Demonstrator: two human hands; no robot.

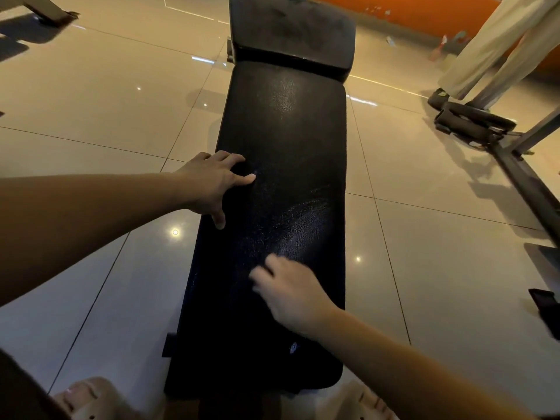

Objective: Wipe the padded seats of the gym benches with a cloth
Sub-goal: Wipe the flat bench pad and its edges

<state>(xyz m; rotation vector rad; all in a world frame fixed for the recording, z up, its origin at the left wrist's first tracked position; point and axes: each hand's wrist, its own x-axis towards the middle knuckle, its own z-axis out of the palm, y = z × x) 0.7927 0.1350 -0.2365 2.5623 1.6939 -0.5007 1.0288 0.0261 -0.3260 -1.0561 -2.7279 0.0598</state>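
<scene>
A long black cracked-vinyl bench pad (291, 147) runs away from the viewer across the glossy beige tiled floor (106, 101), with a shorter black padded seat (291, 28) butted against its far end. The left hand (209, 183) rests on the pad's left edge, fingers spread and bent, thumb lying along the rim. The right hand (291, 295), blurred, lies palm down on the pad's near half, fingers pointing up-left; whether it holds a cloth cannot be told. Beige slip-on sandals (88, 398) show at the bottom edge.
</scene>
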